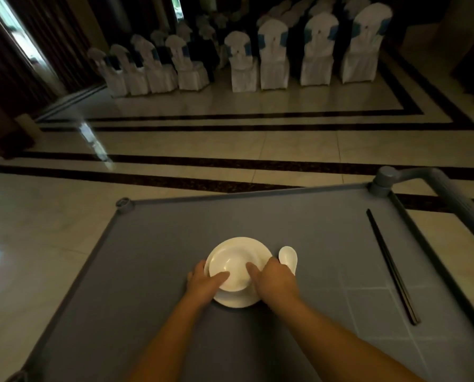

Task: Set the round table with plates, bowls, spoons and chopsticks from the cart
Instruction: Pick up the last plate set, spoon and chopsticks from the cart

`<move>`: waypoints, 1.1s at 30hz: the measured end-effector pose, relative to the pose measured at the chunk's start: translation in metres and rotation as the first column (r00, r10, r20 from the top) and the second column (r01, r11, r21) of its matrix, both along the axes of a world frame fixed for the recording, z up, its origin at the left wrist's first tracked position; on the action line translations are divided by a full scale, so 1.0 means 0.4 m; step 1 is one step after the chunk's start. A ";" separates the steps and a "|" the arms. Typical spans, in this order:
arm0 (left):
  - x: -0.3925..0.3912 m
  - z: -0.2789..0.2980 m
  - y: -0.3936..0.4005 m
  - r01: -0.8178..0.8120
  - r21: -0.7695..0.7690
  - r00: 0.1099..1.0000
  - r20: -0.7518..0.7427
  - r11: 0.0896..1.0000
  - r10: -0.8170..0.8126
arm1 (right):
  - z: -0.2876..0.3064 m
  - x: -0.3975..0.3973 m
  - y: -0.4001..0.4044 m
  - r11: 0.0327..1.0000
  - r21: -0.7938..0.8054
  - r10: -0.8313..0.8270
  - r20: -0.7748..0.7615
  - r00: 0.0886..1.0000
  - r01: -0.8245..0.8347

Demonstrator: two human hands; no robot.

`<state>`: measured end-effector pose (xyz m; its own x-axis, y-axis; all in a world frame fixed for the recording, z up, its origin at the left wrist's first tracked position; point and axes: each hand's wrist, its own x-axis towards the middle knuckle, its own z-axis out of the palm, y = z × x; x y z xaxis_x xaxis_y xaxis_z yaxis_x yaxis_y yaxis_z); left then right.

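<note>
Room: dim hall, glossy tiled floor, white-covered chairs (271, 53) along the far side
Cart (147, 257): flat matte grey top
Bowl (233, 261): smooth white, sitting on a round plate (238, 300), mid-cart
Left hand (202, 283): grasping the left rim, thumb inside
Right hand (274, 282): same on the right
Spoon (287, 256): white, just right
Chopsticks (393, 267): black pair, running near-to-far

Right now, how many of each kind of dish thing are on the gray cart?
Plates: 1
Bowls: 1
Spoons: 1
Chopsticks: 1 pair; I cannot separate the sticks
Total: 4 kinds on the cart
</note>
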<state>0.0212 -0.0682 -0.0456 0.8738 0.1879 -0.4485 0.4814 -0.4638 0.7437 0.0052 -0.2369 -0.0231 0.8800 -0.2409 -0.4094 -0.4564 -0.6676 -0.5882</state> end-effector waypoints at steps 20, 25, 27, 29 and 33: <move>0.036 -0.054 0.050 0.032 -0.180 0.999 -0.034 0.983 -0.039 | 0.004 0.019 -0.568 0.883 -0.220 -0.385 0.170 0.907 0.416; 0.039 -0.057 0.060 0.029 -0.240 0.998 -0.051 0.970 -0.042 | -0.037 0.022 -0.640 0.921 -0.234 -0.358 -0.198 0.913 0.311; 0.032 -0.055 0.060 0.023 -0.239 0.998 -0.047 0.971 -0.035 | -0.042 0.029 -0.640 0.931 -0.257 -0.317 -0.208 0.925 0.261; 0.026 -0.057 0.058 0.037 -0.209 0.998 -0.031 0.977 -0.045 | -0.022 0.040 -0.639 0.932 -0.315 -0.260 -0.232 0.937 0.180; 0.018 -0.052 0.049 0.059 -0.150 0.998 0.007 0.987 -0.058 | -0.019 0.057 -0.631 0.891 -0.440 -0.229 -0.222 0.948 0.112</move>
<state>0.0284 -0.0488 -0.0663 0.8824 0.0673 -0.4656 0.4549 -0.3745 0.8080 0.0282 -0.4892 -0.0309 0.6847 -0.5767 -0.4457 -0.6830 -0.7211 -0.1163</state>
